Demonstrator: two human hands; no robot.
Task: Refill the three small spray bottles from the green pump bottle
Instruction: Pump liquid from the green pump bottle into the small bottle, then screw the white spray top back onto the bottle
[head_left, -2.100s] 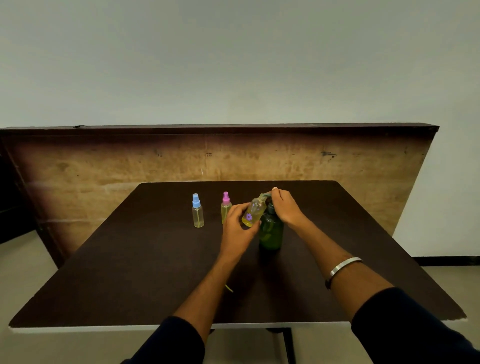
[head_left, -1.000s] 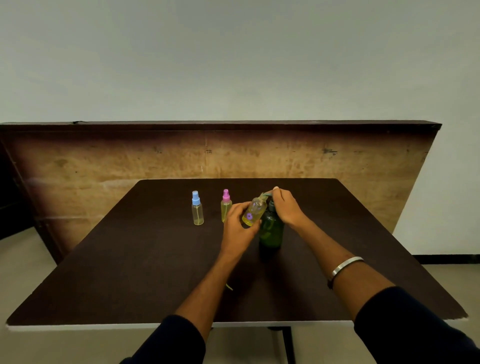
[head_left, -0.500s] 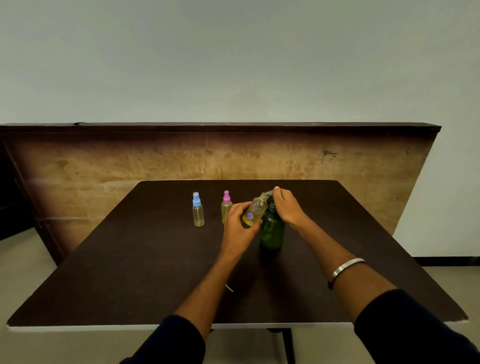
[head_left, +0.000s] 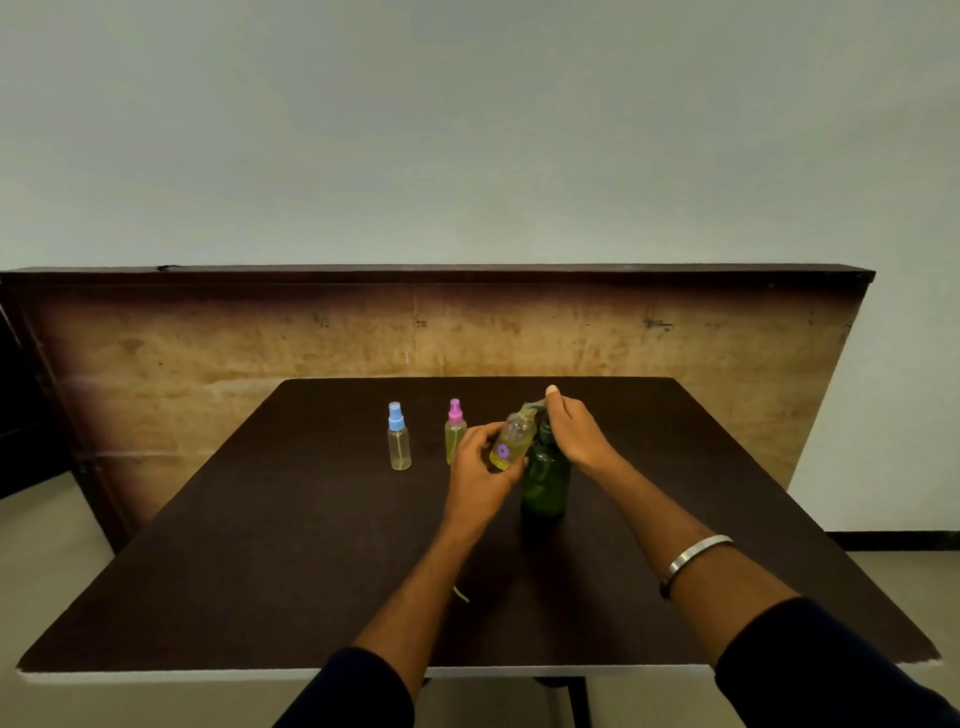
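Left hand (head_left: 480, 467) clamped around an uncapped spray bottle (head_left: 511, 439), tilted, its mouth up under the spout of the green pump bottle (head_left: 545, 480) — right hand (head_left: 574, 428) closed over the pump head. Blue-capped bottle (head_left: 399, 444) and pink-capped bottle (head_left: 455, 439) stand left of the left hand. Best pumped slowly, mouth snug under the spout — drips likely otherwise

Single head-worn wide-angle view, forward and down over the dark table (head_left: 291, 545), wall behind, hands near mid-frame.

No legible text, brand or number appears; the only marking is a purple flower emblem on the tilted small bottle (head_left: 511, 440).
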